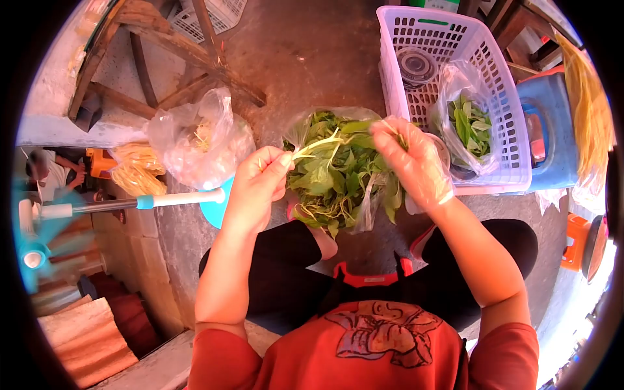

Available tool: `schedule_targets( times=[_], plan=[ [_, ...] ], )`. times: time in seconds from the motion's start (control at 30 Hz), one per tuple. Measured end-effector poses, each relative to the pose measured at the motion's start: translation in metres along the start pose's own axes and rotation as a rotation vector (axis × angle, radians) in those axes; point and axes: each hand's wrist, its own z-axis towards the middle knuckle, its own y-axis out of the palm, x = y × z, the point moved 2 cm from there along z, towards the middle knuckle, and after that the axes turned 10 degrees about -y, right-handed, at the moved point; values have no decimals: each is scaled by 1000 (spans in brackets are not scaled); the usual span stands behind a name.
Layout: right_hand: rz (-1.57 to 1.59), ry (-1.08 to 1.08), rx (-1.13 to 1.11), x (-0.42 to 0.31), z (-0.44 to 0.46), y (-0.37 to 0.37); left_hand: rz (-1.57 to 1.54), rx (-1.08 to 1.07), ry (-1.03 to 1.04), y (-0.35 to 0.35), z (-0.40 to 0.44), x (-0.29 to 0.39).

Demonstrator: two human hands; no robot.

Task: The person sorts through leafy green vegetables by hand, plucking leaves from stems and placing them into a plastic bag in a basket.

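While the fingers of the left hand are clamping the pale stems of a sprig of greens, the right hand is standing at the sprig's leafy end, its fingers curling inward; motion blur is preventing a finding on whether they are clamped or apart. A clear plastic film is showing near the right wrist. The sprig is spanning the gap between the two sets of fingers, and directly beneath it a pile of leafy greens is lying in an opened clear bag. Just beyond the right fingers, a lilac basket is standing on the floor, containing a second clear bag that is holding more green leaves. To the right of that basket, farther from the fingers, a blue container is standing. Left of the left fingers and slightly beyond them, a bulky clear bag is resting, with yellow bags lying farther out. Nearer the body, left of those same fingers, a turquoise fan is lying on its side, its blades blurring.
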Motion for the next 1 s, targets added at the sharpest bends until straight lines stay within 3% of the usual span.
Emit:
schedule_targets(
  times=[0.13,0.23,0.27,0.4,0.5,0.77,1.0],
  plan=[
    [-292,-386,-216,-10,2,9,-134,-126,-91,6,1,0],
    [-325,-186,-345,-8,7,8,-126,-157,-114,3,4,2],
    [-334,-180,-260,-4,6,11,-109,-154,-113,0,6,2],
    [-479,-125,-398,-11,8,12,864,504,505,8,4,11],
    [-618,-162,-522,-15,0,20,892,282,621,28,-2,13],
    [-445,-267,-483,-15,-5,22,735,-18,248,23,1,5],
    [-421,-220,-234,7,-12,38,603,-81,181,28,12,-12]
  ],
)
